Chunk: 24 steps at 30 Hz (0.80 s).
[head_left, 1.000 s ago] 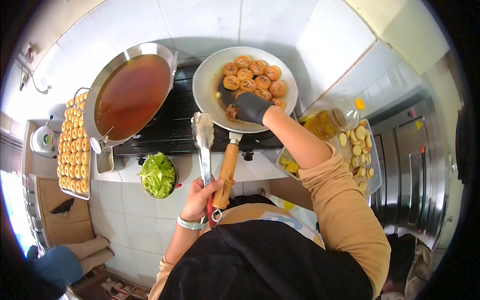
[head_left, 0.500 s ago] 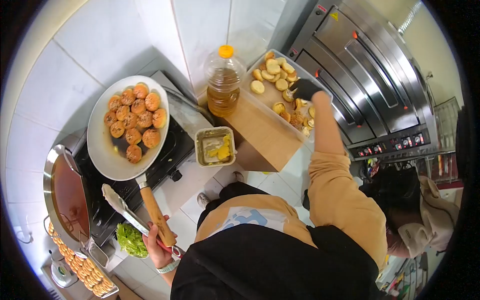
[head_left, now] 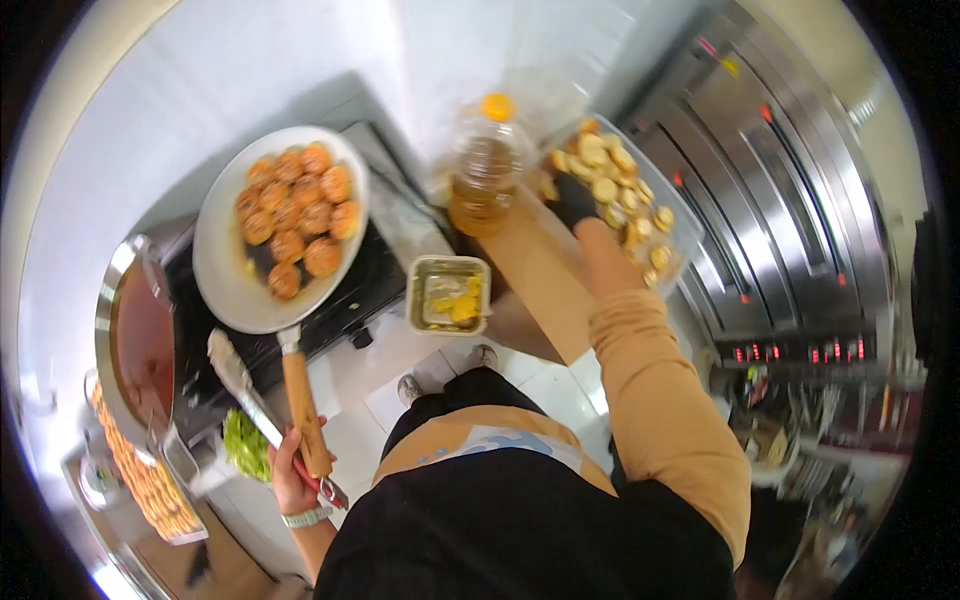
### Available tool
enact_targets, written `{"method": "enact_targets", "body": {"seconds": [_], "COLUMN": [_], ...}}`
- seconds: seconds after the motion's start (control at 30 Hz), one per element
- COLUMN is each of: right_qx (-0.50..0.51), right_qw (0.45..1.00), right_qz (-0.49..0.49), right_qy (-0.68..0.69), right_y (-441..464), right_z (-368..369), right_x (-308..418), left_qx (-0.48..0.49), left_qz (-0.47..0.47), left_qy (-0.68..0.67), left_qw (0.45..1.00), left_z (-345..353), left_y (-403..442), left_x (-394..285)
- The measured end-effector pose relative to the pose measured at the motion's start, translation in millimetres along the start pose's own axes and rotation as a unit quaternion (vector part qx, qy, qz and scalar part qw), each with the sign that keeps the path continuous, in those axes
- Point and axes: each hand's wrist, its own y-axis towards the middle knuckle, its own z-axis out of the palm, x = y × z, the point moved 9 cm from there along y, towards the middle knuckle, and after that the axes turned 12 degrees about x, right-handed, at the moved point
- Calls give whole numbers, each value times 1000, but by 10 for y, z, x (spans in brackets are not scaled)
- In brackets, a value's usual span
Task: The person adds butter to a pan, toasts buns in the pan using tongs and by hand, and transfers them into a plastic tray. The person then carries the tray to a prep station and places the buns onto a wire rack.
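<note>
My left hand (head_left: 292,472) is closed around the red-handled metal tongs (head_left: 247,388), its fingers against the wooden handle of the frying pan (head_left: 212,290). Browned, seeded bun tops (head_left: 287,215) sit in the pan on the black stove (head_left: 340,310). My right hand (head_left: 573,200), in a black glove, reaches into the left side of a clear plastic container (head_left: 690,225) of small bun halves (head_left: 606,190). Blur and the glove hide what its fingers do. An oil bottle (head_left: 487,185) with a yellow cap stands just left of that hand.
A small metal tub (head_left: 415,300) with yellow fat is right of the pan. A large pot (head_left: 140,340) of reddish liquid stands at the left, near lettuce (head_left: 246,445) and a tray of rounds (head_left: 150,480). A steel oven (head_left: 770,230) fills the right side.
My right hand has moved left across the container, toward the oil bottle. The camera view has shifted. My left hand keeps its hold on the tongs by the pan handle.
</note>
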Motion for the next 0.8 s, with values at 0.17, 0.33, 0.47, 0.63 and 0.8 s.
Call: {"method": "enact_targets", "body": {"seconds": [0.17,0.33,0.47,0.63,0.8], "right_qx": [-98,190,339,351,273], "right_qw": [979,871,797,825,864], "right_qz": [-44,0,-58,-252,-387], "right_qy": [175,452,497,363,168], "right_y": [-221,-1261,-1514,-1016,-91], "right_z": [-360,-442,-341,-672,398], "right_x": [-165,1045,2247,4019,5108], "left_qx": [44,85,77,82,77], "left_qz": [15,17,18,20,26], "left_qy": [-47,-97,-134,-156,-120], "left_qw": [998,992,988,984,989], "left_z": [44,53,-26,-49,-116], "left_y": [-51,-98,-108,-122,-161], "left_x": [-25,75,139,133,123]}}
